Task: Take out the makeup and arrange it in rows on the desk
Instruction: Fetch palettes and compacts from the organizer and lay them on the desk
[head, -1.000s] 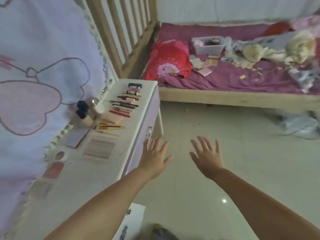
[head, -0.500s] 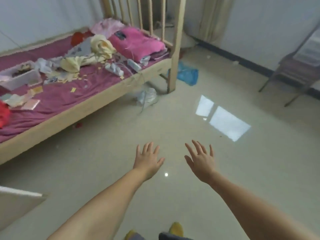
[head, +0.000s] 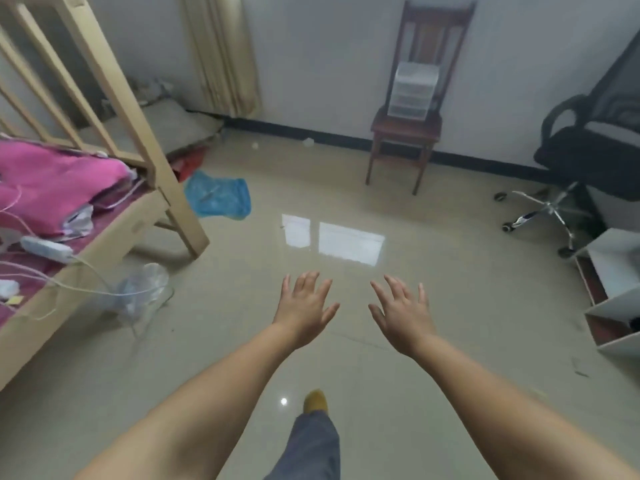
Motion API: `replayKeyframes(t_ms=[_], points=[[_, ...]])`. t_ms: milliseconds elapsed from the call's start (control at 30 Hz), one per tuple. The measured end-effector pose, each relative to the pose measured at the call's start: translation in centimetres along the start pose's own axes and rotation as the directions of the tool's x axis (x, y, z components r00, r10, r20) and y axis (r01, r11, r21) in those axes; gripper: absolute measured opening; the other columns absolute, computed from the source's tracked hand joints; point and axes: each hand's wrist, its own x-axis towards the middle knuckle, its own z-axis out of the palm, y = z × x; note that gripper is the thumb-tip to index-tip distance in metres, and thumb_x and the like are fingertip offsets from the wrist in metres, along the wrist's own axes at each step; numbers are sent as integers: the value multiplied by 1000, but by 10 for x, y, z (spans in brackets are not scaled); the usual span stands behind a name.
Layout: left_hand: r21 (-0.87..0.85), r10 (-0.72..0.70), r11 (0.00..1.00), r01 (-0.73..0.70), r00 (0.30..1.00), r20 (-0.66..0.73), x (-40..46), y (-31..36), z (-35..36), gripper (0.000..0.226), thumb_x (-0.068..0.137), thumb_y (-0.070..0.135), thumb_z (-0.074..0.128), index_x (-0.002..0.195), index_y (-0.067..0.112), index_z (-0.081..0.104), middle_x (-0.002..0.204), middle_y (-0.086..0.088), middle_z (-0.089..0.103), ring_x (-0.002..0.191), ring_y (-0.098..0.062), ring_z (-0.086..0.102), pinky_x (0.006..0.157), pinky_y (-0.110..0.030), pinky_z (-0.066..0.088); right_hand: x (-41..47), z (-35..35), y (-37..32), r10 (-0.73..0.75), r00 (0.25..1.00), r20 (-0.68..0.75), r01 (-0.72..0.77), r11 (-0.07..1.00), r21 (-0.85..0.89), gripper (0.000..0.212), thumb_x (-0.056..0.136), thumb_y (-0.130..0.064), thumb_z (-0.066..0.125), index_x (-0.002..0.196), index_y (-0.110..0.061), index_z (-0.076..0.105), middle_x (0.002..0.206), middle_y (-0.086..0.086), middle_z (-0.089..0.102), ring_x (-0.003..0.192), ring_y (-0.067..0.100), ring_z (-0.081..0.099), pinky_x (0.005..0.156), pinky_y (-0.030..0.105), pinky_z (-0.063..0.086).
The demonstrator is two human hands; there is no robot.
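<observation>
left hand, right hand: my fingers spread, empty, over floor. step, i judge: between pickups; next needs finding makeup.

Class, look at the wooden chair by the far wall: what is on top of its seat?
A clear plastic drawer unit stands on the wooden chair. Whether the drawers hold anything cannot be told; the view is too blurred. It covers part of the chair's back.

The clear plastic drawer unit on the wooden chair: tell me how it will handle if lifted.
The drawer unit looks like thin clear plastic, so probably light and somewhat brittle. It stands taller than deep on the wooden chair seat, so a push might tip it. If tilted, its stacked drawers could slide out.
</observation>
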Motion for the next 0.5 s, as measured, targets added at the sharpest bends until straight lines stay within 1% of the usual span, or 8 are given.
replayKeyframes(t_ms=[33,133,233,367,500], points=[[4,28,1000,-28,1000,1,28,-1,-9,59,99,50,22,150,21,12,157,-7,11,145,-22,5,116,-49,-4,23,-7,8,26,1000,-10,-26,1000,6,60,96,-52,8,150,-28,11,159,3,9,146,18,8,115,53,0],[19,106,994,-106,994,-1,106,-4,-41,60,99,50,22,151,21,11,157,-5,10,145,-22,4,116,-49,-4,87,-37,29,98,994,-48,-97,995,10,58,97,-51,9,150,-28,12,158,2,11,146,17,9,115,52,2],[57,172,983,-173,985,19,174,-5,-65,61,99,51,21,151,21,10,157,-6,11,145,-23,6,117,-49,-3,140,-62,50,165,985,-55,-161,985,66,54,100,-46,19,150,-27,13,158,2,11,146,18,9,115,51,2],[80,225,970,-229,973,47,262,-6,-88,60,99,51,20,151,22,11,157,-6,12,146,-23,6,117,-49,-3,208,-80,79,239,969,-54,-233,967,106,53,100,-46,19,149,-28,14,158,2,12,145,17,10,115,50,2],[86,262,961,-261,965,7,364,-4,-107,58,99,50,22,149,23,15,156,-7,15,145,-23,8,117,-49,-3,291,-96,118,271,960,-64,-258,953,157,52,100,-45,20,149,-29,15,158,1,13,145,17,10,115,49,3]])
